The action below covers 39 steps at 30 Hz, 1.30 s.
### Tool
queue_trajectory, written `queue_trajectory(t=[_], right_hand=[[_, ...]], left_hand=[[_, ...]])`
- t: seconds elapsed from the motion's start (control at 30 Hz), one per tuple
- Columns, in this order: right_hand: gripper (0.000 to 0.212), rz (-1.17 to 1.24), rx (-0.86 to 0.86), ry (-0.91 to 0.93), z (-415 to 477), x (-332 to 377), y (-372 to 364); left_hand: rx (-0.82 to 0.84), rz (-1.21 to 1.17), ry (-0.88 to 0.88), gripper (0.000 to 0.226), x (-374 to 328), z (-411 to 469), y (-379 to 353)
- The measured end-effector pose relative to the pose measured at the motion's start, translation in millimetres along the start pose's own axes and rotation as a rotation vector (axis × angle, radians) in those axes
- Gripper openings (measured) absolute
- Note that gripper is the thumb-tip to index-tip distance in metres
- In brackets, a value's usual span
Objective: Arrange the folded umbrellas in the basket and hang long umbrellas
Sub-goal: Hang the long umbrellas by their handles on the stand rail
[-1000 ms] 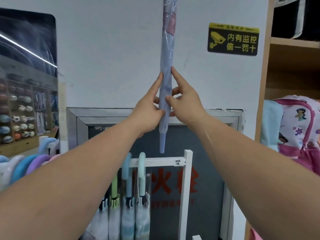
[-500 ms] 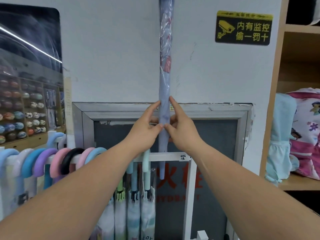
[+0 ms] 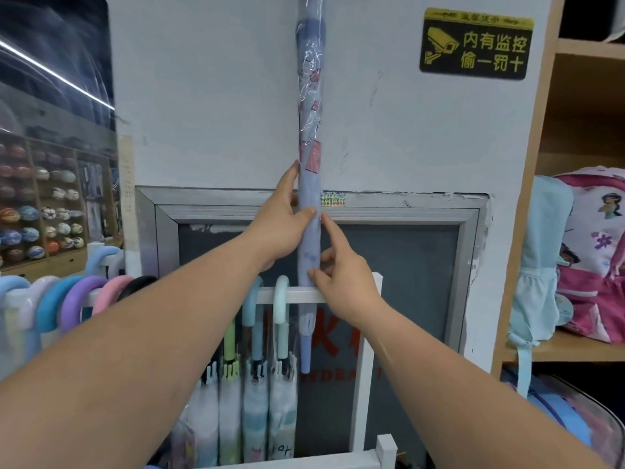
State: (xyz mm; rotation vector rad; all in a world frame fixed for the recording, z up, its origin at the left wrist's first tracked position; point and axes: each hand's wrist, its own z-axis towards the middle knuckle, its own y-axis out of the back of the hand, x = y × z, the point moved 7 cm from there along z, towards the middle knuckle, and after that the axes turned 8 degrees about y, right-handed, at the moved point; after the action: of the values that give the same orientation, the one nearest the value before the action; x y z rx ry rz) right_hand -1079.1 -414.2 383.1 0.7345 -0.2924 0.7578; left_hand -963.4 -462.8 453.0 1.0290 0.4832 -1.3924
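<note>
I have the left hand (image 3: pixel 282 228) wrapped round the upright umbrella (image 3: pixel 310 137); my right hand (image 3: pixel 341 275) pinches it just below, over the rail (image 3: pixel 291 295).

a black and yellow camera warning sign (image 3: pixel 477 44) hangs on the white wall (image 3: pixel 209 96), up and right of the grip. behind the grip runs a grey metal frame (image 3: pixel 406 211). far right, a wooden shelf (image 3: pixel 575 346) carries a pink cartoon backpack (image 3: pixel 598 252). far left, shelves of balls (image 3: pixel 37 211).
</note>
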Motion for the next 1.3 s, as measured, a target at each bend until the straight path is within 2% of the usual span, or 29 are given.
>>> queue_trajectory(t=[0.13,0.23,0.3,0.37,0.53,0.67,0.8,0.97,1.03,1.17,1.3], right_hand=[[0.08,-0.016,0.07,-0.011,-0.9,0.1,1.2],[0.054,0.03,-0.055,-0.026,9.2,6.6,16.9],[0.048,0.114,-0.143,-0.03,22.0,12.8,29.0],[0.05,0.155,-0.154,-0.02,36.2,20.5,36.2],[0.069,0.189,-0.035,0.012,57.4,31.5,36.9],[0.088,0.138,0.102,0.044,50.8,29.8,26.3],[0.089,0.138,0.154,0.029,38.5,24.6,13.2],[0.086,0.069,0.189,-0.001,25.5,22.6,3.7],[0.086,0.053,0.186,-0.011,24.1,21.1,3.1],[0.084,0.015,0.189,0.009,24.0,20.3,4.8],[0.08,-0.009,0.21,0.019,22.1,18.7,7.4]], left_hand=[[0.0,-0.015,0.019,0.08,5.8,-5.3,-1.0],[0.071,-0.044,0.016,0.08,14.6,-12.1,-5.7],[0.14,-0.066,0.007,0.077,22.5,-17.1,-11.7],[0.175,-0.081,0.019,0.08,28.8,-19.2,-15.5],[0.236,-0.073,0.066,0.087,33.3,-15.7,-15.9],[0.248,-0.054,0.065,0.072,30.0,-15.8,-9.7],[0.125,-0.033,-0.011,0.062,9.4,-15.7,4.9],[0.046,-0.2,-0.083,0.039,-15.0,-10.3,19.0],[0.04,-0.194,-0.121,0.043,-21.2,-9.2,21.2],[0.036,-0.217,-0.117,0.066,-22.1,-9.1,22.1],[0.039,-0.194,-0.127,0.07,-21.8,-13.2,23.1]])
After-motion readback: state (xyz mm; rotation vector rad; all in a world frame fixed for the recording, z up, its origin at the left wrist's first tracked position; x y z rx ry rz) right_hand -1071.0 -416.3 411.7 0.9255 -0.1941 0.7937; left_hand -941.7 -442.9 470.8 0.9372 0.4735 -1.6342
